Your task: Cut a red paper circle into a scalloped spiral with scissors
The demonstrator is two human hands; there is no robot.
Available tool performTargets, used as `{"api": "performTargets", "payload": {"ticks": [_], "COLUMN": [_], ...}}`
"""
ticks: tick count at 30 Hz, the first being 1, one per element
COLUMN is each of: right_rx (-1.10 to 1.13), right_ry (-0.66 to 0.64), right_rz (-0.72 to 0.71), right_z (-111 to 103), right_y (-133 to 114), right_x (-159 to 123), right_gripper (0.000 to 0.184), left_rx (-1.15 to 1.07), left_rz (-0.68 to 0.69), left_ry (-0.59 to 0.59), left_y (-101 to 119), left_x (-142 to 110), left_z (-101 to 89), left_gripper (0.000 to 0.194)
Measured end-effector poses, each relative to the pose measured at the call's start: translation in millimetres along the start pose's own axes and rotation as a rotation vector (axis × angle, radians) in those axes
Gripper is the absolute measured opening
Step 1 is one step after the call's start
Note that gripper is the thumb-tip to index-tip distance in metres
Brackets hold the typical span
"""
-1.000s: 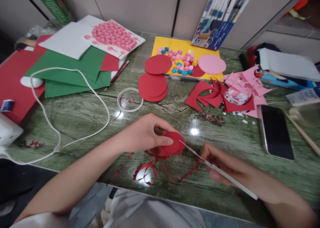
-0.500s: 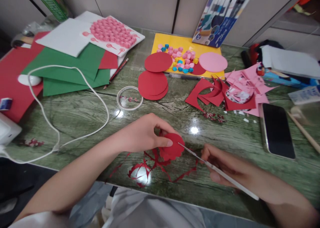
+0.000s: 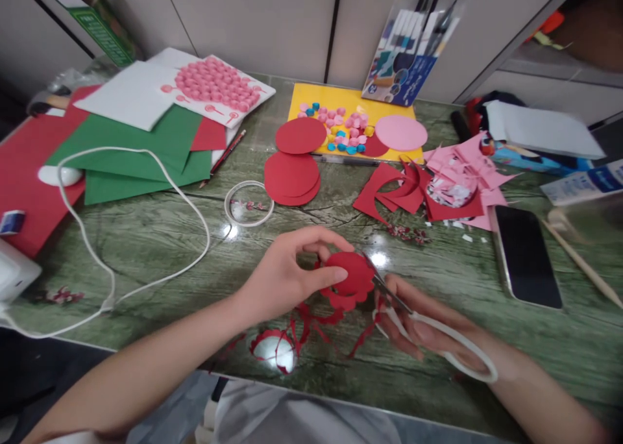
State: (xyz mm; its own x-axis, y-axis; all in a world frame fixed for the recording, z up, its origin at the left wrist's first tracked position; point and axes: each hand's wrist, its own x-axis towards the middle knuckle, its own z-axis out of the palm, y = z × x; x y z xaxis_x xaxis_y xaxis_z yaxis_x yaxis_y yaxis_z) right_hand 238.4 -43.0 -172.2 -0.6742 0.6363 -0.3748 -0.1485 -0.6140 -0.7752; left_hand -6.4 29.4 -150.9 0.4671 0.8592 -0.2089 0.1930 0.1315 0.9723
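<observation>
My left hand (image 3: 296,269) pinches a red paper piece (image 3: 353,275) between thumb and fingers above the table. The piece has a scalloped lower edge and a smooth round upper part. In my right hand (image 3: 413,324) is a pair of scissors (image 3: 431,327) with white handles, its fingers around the handles. The dark blades lie against the right edge of the red paper. Beneath the paper, thin curly red paper strips (image 3: 275,340) lie near the table's front edge.
Red paper circles (image 3: 292,178) lie beyond my left hand, near a tape ring (image 3: 249,204). Yellow paper (image 3: 304,100) carries small coloured balls. Red scraps (image 3: 374,191) and a phone (image 3: 525,256) are rightward. A white cable (image 3: 207,236) loops at left.
Both hands have shifted: the red paper is slightly farther right and turned. The scissors have turned, with their handles spread and the blades now at the paper's right edge. The view has tilted slightly.
</observation>
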Motion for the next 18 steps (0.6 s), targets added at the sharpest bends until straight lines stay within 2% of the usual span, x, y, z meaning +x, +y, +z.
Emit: {"api": "performTargets", "payload": {"ticks": [5, 9, 18], "right_rx": [0.127, 0.182, 0.038], "right_ry": [-0.083, -0.089, 0.104], "right_rz": [-0.077, -0.118, -0.119], "right_z": [-2.4, -0.3, 14.9], "right_y": [14.8, 20.9, 16.2], "right_x": [5.6, 9.2, 7.8], "right_gripper": [0.036, 0.038, 0.035], "left_rx": [-0.076, -0.051, -0.064], "left_rz": [0.035, 0.047, 0.029], "left_ry": [0.123, 0.209, 0.227], "left_y": [-4.3, -5.5, -4.5], "left_x": [-3.9, -5.9, -8.4], "left_z": [9.1, 14.6, 19.3], "left_gripper": [0.021, 0.019, 0.017]}}
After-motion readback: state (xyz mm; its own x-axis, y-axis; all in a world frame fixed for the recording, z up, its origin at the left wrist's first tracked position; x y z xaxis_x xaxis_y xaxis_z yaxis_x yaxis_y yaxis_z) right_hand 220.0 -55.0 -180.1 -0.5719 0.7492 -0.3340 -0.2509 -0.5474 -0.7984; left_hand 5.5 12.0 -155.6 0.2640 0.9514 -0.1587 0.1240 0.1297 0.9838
